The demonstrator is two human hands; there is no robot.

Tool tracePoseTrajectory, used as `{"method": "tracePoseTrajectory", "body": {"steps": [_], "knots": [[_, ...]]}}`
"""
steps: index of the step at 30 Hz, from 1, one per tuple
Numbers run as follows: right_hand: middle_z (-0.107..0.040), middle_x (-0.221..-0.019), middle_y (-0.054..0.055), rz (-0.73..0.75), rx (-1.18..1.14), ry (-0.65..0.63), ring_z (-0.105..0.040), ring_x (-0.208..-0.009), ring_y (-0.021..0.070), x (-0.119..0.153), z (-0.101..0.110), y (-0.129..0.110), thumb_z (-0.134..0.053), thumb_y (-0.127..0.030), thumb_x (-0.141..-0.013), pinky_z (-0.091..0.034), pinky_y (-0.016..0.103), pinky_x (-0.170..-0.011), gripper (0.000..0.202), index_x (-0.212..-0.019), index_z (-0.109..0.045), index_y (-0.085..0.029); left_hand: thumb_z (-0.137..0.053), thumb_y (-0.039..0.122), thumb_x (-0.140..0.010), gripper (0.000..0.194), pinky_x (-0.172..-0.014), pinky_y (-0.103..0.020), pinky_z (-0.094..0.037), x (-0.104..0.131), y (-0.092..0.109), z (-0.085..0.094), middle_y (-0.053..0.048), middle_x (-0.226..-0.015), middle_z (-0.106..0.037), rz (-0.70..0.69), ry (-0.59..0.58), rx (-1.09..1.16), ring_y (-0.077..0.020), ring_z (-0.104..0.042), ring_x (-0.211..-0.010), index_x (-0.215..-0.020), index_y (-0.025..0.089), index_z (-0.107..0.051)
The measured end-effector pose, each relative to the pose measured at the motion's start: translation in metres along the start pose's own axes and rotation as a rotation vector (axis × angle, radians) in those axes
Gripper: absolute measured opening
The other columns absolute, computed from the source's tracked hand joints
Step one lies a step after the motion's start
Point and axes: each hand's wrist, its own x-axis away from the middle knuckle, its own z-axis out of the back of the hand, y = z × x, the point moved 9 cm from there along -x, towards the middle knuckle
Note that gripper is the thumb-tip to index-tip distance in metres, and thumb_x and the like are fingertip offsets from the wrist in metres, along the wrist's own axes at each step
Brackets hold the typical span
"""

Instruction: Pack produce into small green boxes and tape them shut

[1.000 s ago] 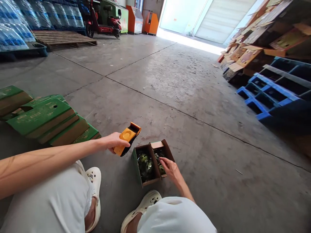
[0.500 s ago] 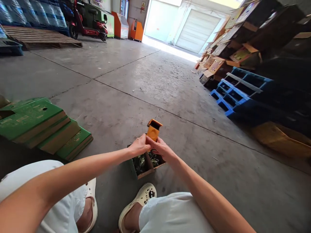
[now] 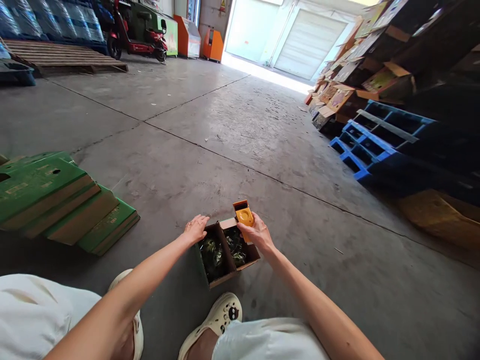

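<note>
In my right hand is a small orange-yellow box with an opened top flap and a dark inside; the fingers close round its right side. It is tilted above the far right corner of a cardboard carton on the floor. A divider splits the carton into two compartments. Dark green things in shiny clear plastic lie in the left one, and similar wrapped things in the right. My left hand is over the carton's far left corner with fingers stretched out, holding nothing; whether it touches the rim I cannot tell.
Flattened green cardboard boxes are stacked on the left. To the right are blue pallets, piled cartons and a yellow-brown carton. A red scooter and a wooden pallet stand farther back. My shoe is close to the carton.
My left hand has let go of the orange-yellow box and moved left to the carton's corner. My right hand has lowered the box slightly and shifted right. More of the carton now shows.
</note>
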Motion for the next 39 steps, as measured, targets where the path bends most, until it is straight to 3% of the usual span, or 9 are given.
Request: {"method": "tracePoseTrajectory", "body": {"steps": [6, 12, 17, 19, 23, 25, 28, 34, 39], "knots": [[-0.078, -0.122, 0.008, 0.071, 0.42, -0.09, -0.074, -0.109, 0.0296, 0.009, -0.004, 0.014, -0.074, -0.038, -0.089, -0.055, 0.035, -0.09, 0.079, -0.162, -0.044, -0.029, -0.05, 0.005, -0.094, 0.038, -0.1, -0.037, -0.054, 0.013, -0.042, -0.031, -0.015, -0.115, -0.079, 0.123, -0.097, -0.123, -0.0305, -0.073, -0.117, -0.114, 0.022, -0.077], [-0.076, -0.129, 0.012, 0.293, 0.709, -0.372, -0.073, -0.115, 0.0308, 0.019, -0.054, 0.02, -0.059, -0.034, -0.101, -0.052, 0.035, -0.09, 0.083, -0.173, -0.017, -0.028, -0.042, 0.013, -0.099, 0.035, -0.093, -0.043, -0.055, 0.114, -0.116, -0.042, -0.022, -0.107, -0.077, 0.319, -0.082, -0.207, -0.0368, -0.075, -0.107, -0.111, 0.014, -0.076], [-0.071, -0.14, 0.015, 0.312, 0.734, -0.432, -0.07, -0.124, 0.0288, 0.012, -0.078, 0.035, -0.048, -0.015, -0.1, -0.051, 0.035, -0.098, 0.084, -0.174, -0.008, -0.023, -0.04, 0.032, -0.104, 0.046, -0.099, -0.041, -0.053, 0.167, -0.134, -0.061, -0.017, -0.117, -0.076, 0.325, 0.104, 0.052, -0.0321, -0.073, -0.113, -0.136, 0.016, -0.068], [-0.07, -0.14, 0.018, 0.305, 0.76, -0.371, -0.069, -0.125, 0.0296, 0.012, -0.075, 0.036, -0.046, -0.01, -0.098, -0.051, 0.039, -0.102, 0.081, -0.173, -0.016, -0.02, -0.038, 0.039, -0.103, 0.049, -0.102, -0.037, -0.052, 0.167, -0.145, -0.062, -0.013, -0.119, -0.077, 0.31, 0.174, 0.265, -0.0286, -0.072, -0.116, -0.134, 0.019, -0.071], [-0.072, -0.132, 0.018, 0.462, 0.589, -0.19, -0.07, -0.117, 0.0288, 0.049, -0.074, 0.024, -0.041, -0.017, -0.104, -0.053, 0.041, -0.104, 0.045, -0.145, -0.061, -0.018, -0.057, 0.042, -0.088, 0.036, -0.092, -0.035, -0.056, 0.147, -0.171, -0.063, -0.009, -0.106, -0.081, 0.318, 0.162, 0.647, -0.0271, -0.075, -0.103, -0.105, 0.019, -0.078], [-0.077, -0.115, 0.013, 0.487, 0.328, -0.292, -0.074, -0.102, 0.0247, 0.079, -0.093, 0.029, -0.044, -0.027, -0.108, -0.057, 0.035, -0.095, 0.034, -0.127, -0.069, -0.019, -0.069, 0.04, -0.077, 0.034, -0.08, -0.033, -0.059, 0.133, -0.175, -0.07, -0.005, -0.089, -0.08, 0.345, 0.094, 0.799, -0.025, -0.076, -0.086, -0.102, 0.018, -0.074], [-0.079, -0.097, 0.007, 0.359, 0.103, -0.397, -0.075, -0.086, 0.0222, 0.108, -0.13, 0.051, -0.049, -0.034, -0.106, -0.06, 0.034, -0.085, 0.034, -0.131, -0.068, -0.019, -0.076, 0.029, -0.071, 0.053, -0.064, -0.028, -0.057, 0.116, -0.169, -0.081, 0.003, -0.068, -0.072, 0.402, 0.004, 0.881, -0.0203, -0.073, -0.065, -0.12, 0.018, -0.062], [-0.078, -0.111, 0.011, 0.273, 0.003, -0.454, -0.074, -0.101, 0.0258, 0.111, -0.186, 0.07, -0.058, -0.017, -0.09, -0.059, 0.039, -0.093, 0.04, -0.127, -0.074, -0.019, -0.075, 0.019, -0.08, 0.093, -0.058, -0.026, -0.056, 0.106, -0.155, -0.078, 0.007, -0.064, -0.068, 0.532, 0.039, 0.728, -0.0204, -0.073, -0.059, -0.159, 0.02, -0.025], [-0.077, -0.11, 0.011, 0.3, 0.011, -0.472, -0.074, -0.103, 0.0256, 0.113, -0.183, 0.066, -0.05, -0.025, -0.102, -0.059, 0.039, -0.094, 0.038, -0.132, -0.072, -0.019, -0.075, 0.046, -0.086, 0.069, -0.071, -0.028, -0.06, 0.107, -0.143, -0.076, -0.001, -0.09, -0.077, 0.509, -0.046, 0.966, -0.0218, -0.079, -0.084, -0.146, 0.03, -0.045]]}}
